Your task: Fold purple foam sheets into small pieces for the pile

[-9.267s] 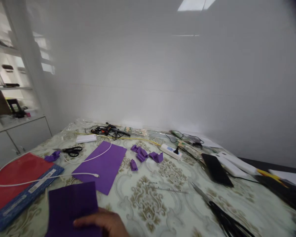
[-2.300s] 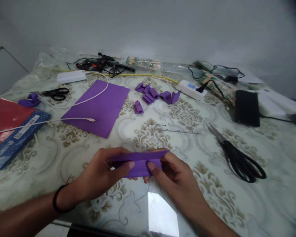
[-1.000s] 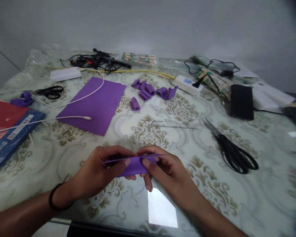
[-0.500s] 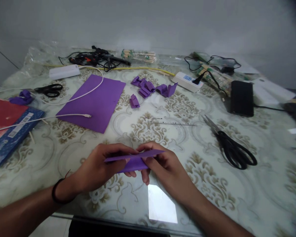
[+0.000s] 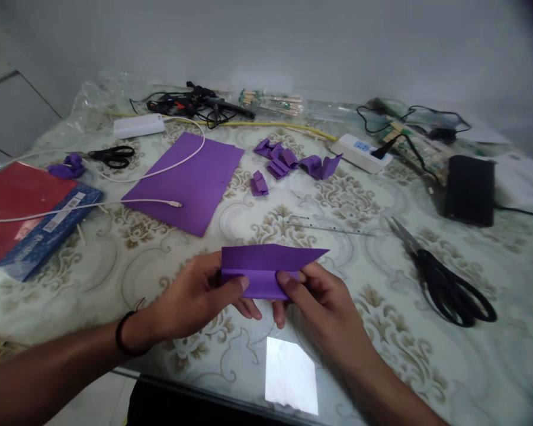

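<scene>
While you hold the folded purple paper [image 5: 266, 269] left of the large black scissors [image 5: 446, 287], left hand [image 5: 195, 299] pinching one end between thumb and fingers, right hand [image 5: 326, 307] pinching the other.

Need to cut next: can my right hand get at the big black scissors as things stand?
Probably yes: the scissors lie to the right of the right hand, with nothing between them. That hand is pinching the folded purple paper, though.

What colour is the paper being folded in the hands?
The folded paper is purple, clearest in the head view.
</scene>
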Available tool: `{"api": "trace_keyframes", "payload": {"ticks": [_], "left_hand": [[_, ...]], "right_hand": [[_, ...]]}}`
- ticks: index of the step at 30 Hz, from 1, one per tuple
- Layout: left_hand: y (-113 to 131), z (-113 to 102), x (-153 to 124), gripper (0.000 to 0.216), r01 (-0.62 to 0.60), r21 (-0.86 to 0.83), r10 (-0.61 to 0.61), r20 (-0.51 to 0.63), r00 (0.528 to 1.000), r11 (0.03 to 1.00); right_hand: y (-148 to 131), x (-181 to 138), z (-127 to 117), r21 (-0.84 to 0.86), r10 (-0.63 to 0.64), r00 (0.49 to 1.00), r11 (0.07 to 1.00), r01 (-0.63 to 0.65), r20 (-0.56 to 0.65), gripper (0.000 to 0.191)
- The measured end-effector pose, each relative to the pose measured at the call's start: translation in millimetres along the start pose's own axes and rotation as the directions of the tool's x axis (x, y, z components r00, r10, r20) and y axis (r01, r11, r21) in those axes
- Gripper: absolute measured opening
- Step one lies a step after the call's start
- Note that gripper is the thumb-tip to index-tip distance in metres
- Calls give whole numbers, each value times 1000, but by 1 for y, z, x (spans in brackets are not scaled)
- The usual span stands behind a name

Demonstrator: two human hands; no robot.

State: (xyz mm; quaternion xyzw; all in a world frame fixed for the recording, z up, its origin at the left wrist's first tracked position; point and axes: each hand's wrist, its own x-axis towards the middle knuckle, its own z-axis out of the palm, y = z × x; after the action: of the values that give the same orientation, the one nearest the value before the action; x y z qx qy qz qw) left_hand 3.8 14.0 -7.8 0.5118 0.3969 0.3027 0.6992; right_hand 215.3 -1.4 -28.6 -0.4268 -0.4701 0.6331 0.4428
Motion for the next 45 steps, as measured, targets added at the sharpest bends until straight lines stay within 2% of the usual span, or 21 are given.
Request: {"api": "trace_keyframes", "payload": {"ticks": [7, 12, 20, 26, 32, 38, 41, 45], "left_hand": [[-5, -1, -2, 17, -4, -99, 4, 1, 1000, 995], [-6, -1, -1, 14, -13, -128, 15, 11, 1000, 992], [-7, -4, -1, 21, -26, -100, 29, 28, 999, 995], [-1, 0, 0, 16, 19, -23, -19, -12, 1000, 1000], [-4, 0, 0, 18, 6, -73, -7, -21, 1000, 997], [-3, -1, 2, 20, -35, -107, 34, -11, 999, 994], [-2, -1, 2, 20, -51, -84, 48, -42, 998, 995], [-2, 0, 2, 18, -61, -70, 56, -80, 995, 996]], "right_hand": [[2, -1, 0, -6, -9, 1000, 1000, 9, -5, 16], [0, -1, 1, -29, 3, 1000, 1000, -4, -11, 20], [-1, -1, 1, -22, 23, 1000, 999, -23, -1, 13], [-1, -3, 1, -79, 4, 999, 997, -1, 32, 23], [-5, -3, 3, -83, 34, 999, 996, -31, 27, 18], [-9, -4, 2, -95, 43, 998, 995, -38, 44, 24], [-5, -4, 2, -27, 58, 997, 998, -57, 46, 26], [2, -3, 2, 160, 167, 982, 971, -179, 84, 34]]}}
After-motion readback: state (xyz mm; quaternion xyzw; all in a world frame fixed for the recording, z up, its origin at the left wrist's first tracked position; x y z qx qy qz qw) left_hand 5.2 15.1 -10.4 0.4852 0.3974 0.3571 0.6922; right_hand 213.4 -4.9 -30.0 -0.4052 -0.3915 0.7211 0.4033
